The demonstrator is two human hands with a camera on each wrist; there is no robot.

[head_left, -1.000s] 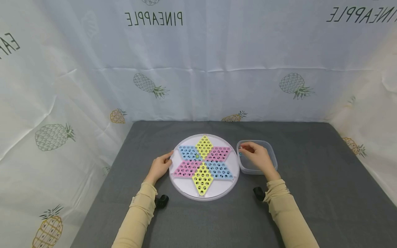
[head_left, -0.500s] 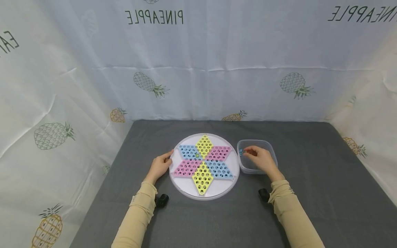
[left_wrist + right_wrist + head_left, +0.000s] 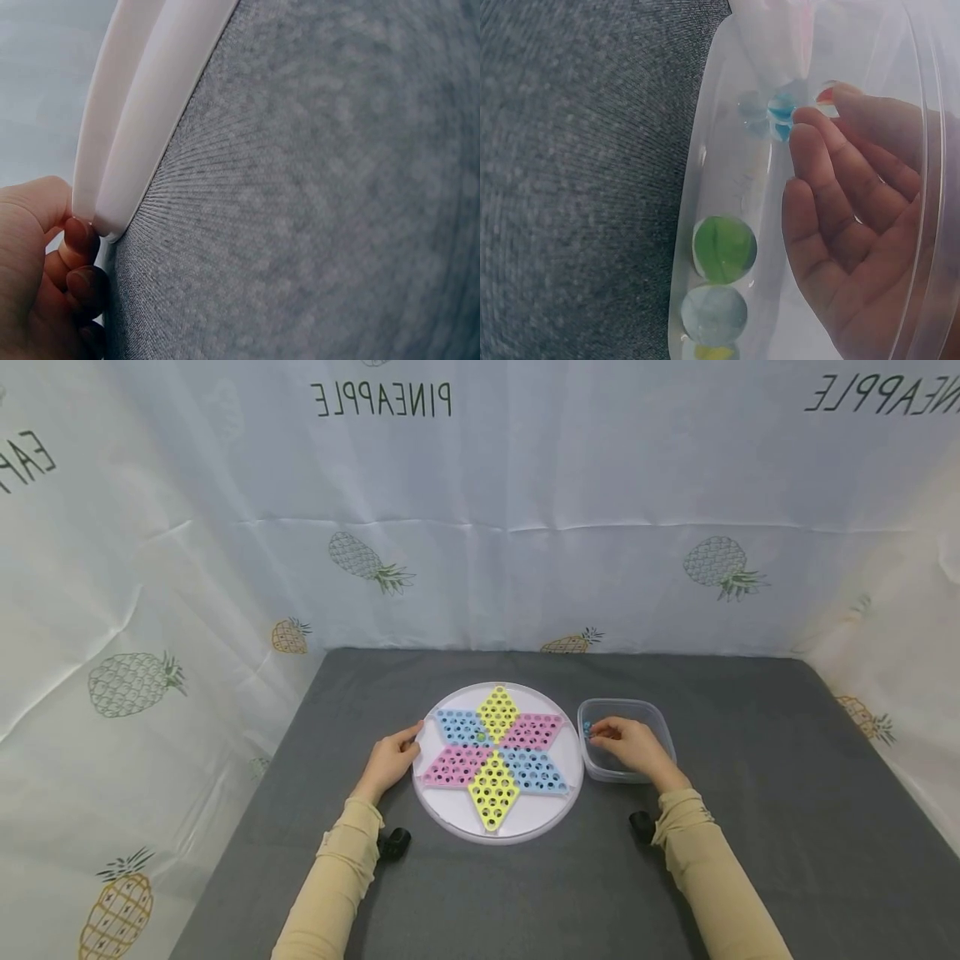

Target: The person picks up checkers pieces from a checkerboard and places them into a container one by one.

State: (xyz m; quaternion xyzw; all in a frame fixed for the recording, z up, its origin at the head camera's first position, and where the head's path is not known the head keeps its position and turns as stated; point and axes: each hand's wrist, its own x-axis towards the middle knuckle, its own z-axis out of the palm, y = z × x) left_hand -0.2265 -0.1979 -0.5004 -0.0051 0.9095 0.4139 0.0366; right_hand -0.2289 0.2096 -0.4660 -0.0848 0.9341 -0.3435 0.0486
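A round white Chinese checkers board (image 3: 538,810) with a blue, pink and yellow star lies on the table, a green marble (image 3: 481,737) in one blue point. At its left edge, my left hand (image 3: 390,762) pinches the rim (image 3: 139,112), thumb above and fingers curled below. My right hand (image 3: 633,747) reaches into a clear plastic container (image 3: 664,727) right of the board. In the right wrist view, thumb and forefinger pinch a clear marble with a red swirl (image 3: 826,96). Blue-swirled marbles (image 3: 782,106) lie just past the fingertips; a green marble (image 3: 724,250) sits along the wall.
A grey cloth (image 3: 495,902) covers the table. A white curtain (image 3: 480,593) printed with pineapples hangs behind and at both sides. Container and board stand almost edge to edge. In the right wrist view, a colourless marble (image 3: 714,315) lies beside the green one.
My right hand has drawn back slightly to the right and toward me inside the container, showing more of the blue marbles. My left hand keeps its grip on the rim.
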